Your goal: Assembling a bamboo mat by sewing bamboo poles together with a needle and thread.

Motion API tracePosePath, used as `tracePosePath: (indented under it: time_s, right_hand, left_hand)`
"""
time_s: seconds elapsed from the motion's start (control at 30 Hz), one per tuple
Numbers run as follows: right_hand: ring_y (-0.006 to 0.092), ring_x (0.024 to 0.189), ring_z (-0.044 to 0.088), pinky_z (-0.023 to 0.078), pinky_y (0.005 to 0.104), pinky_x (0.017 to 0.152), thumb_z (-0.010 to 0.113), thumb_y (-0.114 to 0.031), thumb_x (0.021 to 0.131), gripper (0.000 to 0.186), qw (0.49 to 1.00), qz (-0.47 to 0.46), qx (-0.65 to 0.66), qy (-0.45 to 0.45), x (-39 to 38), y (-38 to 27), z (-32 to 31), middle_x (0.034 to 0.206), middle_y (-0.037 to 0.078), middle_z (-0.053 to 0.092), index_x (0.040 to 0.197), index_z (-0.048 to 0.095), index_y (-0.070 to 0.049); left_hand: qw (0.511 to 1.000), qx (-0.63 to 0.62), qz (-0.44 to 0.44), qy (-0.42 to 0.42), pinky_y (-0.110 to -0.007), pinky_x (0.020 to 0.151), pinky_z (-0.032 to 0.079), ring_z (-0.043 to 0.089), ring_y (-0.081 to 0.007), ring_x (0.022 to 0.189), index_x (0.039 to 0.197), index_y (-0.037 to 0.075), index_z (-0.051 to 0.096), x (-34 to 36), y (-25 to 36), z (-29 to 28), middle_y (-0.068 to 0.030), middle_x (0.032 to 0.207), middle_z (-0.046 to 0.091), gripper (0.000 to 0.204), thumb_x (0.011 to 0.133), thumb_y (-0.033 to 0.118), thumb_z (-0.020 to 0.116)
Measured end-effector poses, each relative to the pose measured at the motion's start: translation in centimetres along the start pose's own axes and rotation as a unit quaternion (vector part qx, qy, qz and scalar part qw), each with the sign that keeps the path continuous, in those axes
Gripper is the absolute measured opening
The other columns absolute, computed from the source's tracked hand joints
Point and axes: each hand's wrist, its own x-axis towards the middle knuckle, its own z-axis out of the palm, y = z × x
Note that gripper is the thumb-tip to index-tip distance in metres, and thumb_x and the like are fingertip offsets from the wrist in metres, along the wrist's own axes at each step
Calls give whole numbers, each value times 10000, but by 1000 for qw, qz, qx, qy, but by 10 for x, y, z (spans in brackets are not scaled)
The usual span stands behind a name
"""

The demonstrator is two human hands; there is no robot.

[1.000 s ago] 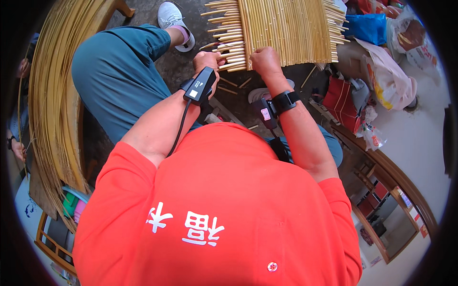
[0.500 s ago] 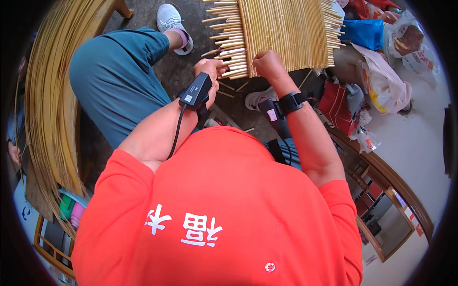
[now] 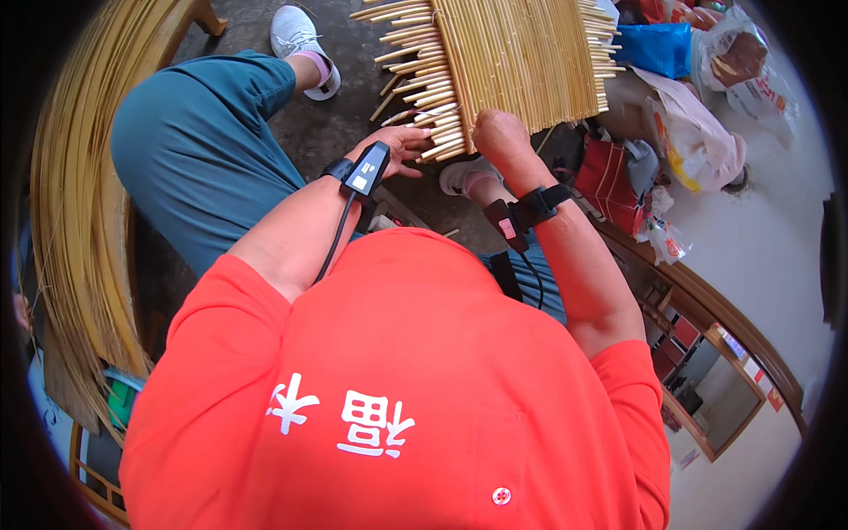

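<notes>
A mat of pale yellow reed stalks (image 3: 521, 66) lies ahead of me, its stalks bound side by side. Loose-looking stalk ends (image 3: 435, 93) jut out past a crosswise binding stalk (image 3: 455, 75) on its left side. My left hand (image 3: 399, 148) is at the lowest of these ends, with thumb and fingers apart around the tips. At the mat's near edge, just right of the binding, my right hand (image 3: 502, 140) is closed in a fist. Its fingertips are turned away, so what they hold is hidden.
Long thin strips (image 3: 84, 177) hang over a wooden bench at the left. My shoe (image 3: 296, 34) rests on the dark floor. To the right lie a blue bag (image 3: 654, 49), a pale cloth bag (image 3: 698, 137) and a red bag (image 3: 605, 177). A wooden-framed mirror (image 3: 715, 389) stands behind them.
The mat has tilted, with its near edge a little lower and its left ends fanned more. My left hand has loosened from the stalk ends and spread its fingers. My right hand stays closed.
</notes>
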Motion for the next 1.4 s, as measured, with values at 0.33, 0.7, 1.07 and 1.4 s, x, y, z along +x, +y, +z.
tracePosePath:
  time_s: [0.33, 0.7, 1.07, 1.4]
  right_hand:
    - [384, 713, 655, 523, 476, 657, 560, -130, 765, 137, 998, 2, 0, 60, -13, 9, 10, 740, 210, 657, 755, 660, -37]
    - [377, 719, 651, 521, 476, 649, 543, -130, 778, 135, 997, -18, -24, 74, -8, 10, 17, 723, 191, 653, 735, 644, -52]
    - [381, 768, 659, 528, 473, 694, 551, -138, 767, 172, 1000, -12, -21, 12, 5, 12, 14, 779, 212, 665, 795, 691, -42]
    - [370, 777, 659, 524, 473, 691, 581, -175, 772, 151, 999, -23, -3, -30, -2, 18, -7, 779, 191, 667, 794, 687, -70]
  left_hand:
    - [993, -111, 21, -24, -559, 824, 509, 602, -234, 1000, 1231, 65, 499, 7, -8, 16, -70, 1112, 593, 375, 874, 27, 606]
    - [994, -104, 10, -9, -459, 793, 510, 588, -155, 907, 1203, 74, 542, 9, -8, 25, -36, 1055, 594, 334, 879, 14, 595]
    - [995, -100, 9, -10, -435, 791, 514, 580, -140, 898, 1230, 83, 523, 8, -7, 26, -16, 1047, 586, 360, 882, 24, 597]
    - [997, -71, 19, -18, -522, 806, 541, 618, -177, 942, 1177, 53, 529, 2, -1, 28, -29, 1057, 595, 287, 894, 23, 568]
